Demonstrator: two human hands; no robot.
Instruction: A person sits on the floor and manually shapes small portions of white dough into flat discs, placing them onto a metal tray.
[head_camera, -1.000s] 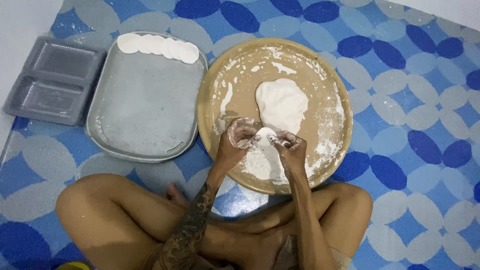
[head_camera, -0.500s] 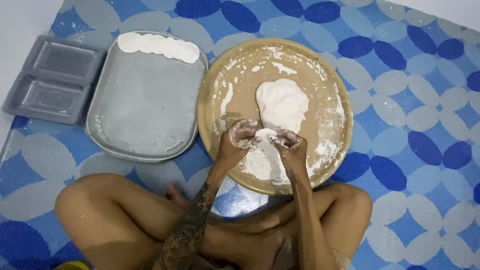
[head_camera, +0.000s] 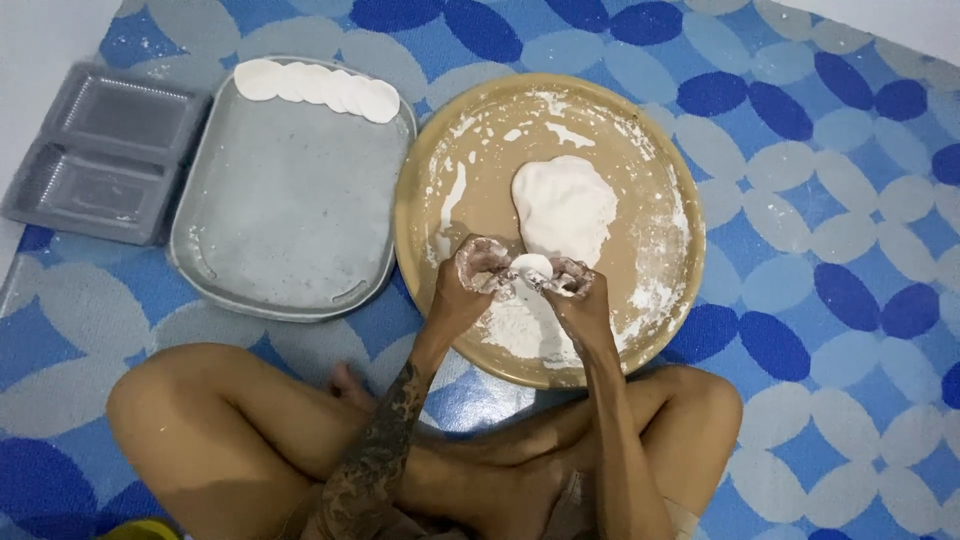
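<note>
A blue floor mat (head_camera: 800, 180) patterned with pale and dark rounded shapes covers the ground, and a person sits cross-legged on it, seen from above.

A small white dough ball (head_camera: 531, 266) sits between the person's two hands, just above the near part of a round tan tray (head_camera: 420, 200). The left hand (head_camera: 472, 280) is curled around the ball from one side, its fingers bent and coated in flour. The right hand (head_camera: 577, 285) closes in from the other side in the same way, fingertips pressed to the ball. Both hands are partly closed, pinching the ball between them. The left forearm bears a dark tattoo.

Just beyond the ball, touching or nearly touching it, lies a larger dough lump (head_camera: 565, 205), white and smooth, stretched out toward the middle of the tray. Loose flour (head_camera: 520, 330) is heaped under the hands and smeared in streaks around the tray's surface and rim.

Beside the round tray, to the person's left, sits a grey metal pan (head_camera: 290, 230), rectangular with rounded corners and dusted with flour. Along its far edge lies a row of flat white dough discs (head_camera: 315, 88), overlapping one another. Farther left again, just beside the pan, is a grey plastic container (head_camera: 100, 160) split into two compartments.

The person's bare knees spread wide at the bottom of the view, with the round tray resting close against the shins.
</note>
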